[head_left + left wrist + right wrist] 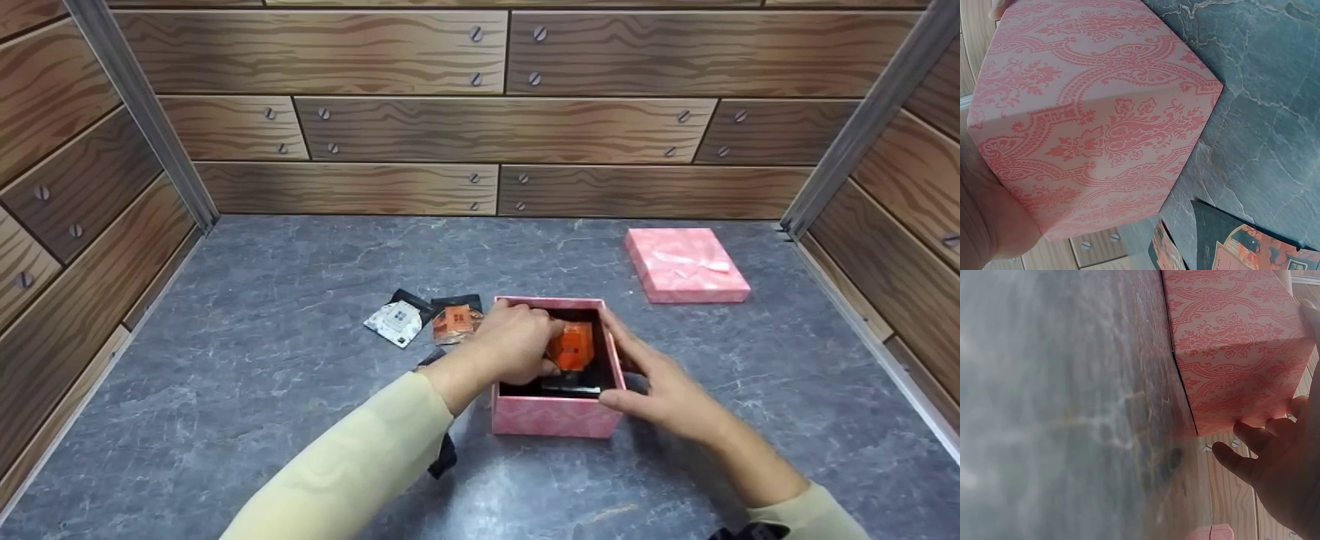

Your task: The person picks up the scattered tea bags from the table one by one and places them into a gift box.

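Observation:
My left hand (517,341) reaches over the left wall into an open pink patterned box (555,416). Its finger and thumb pinch the left edge of an orange packet (574,345) inside, above other dark packets; the fingertips are partly hidden. With my right hand (664,386) I hold the box by its right side, thumb at the front corner of the rim and fingers towards the back corner. The right wrist view shows those fingers (1255,439) spread along the box's side (1241,371). In the left wrist view the patterned outer walls (1123,129) fill much of the frame.
Left of the box lie a white-and-black packet (397,319) and an orange-and-black packet (455,321), with another dark packet (431,358) partly under my left wrist. A pink lid with a ribbon bow (686,266) sits at the back right. Wood-patterned walls (397,127) enclose the grey marbled table (300,285).

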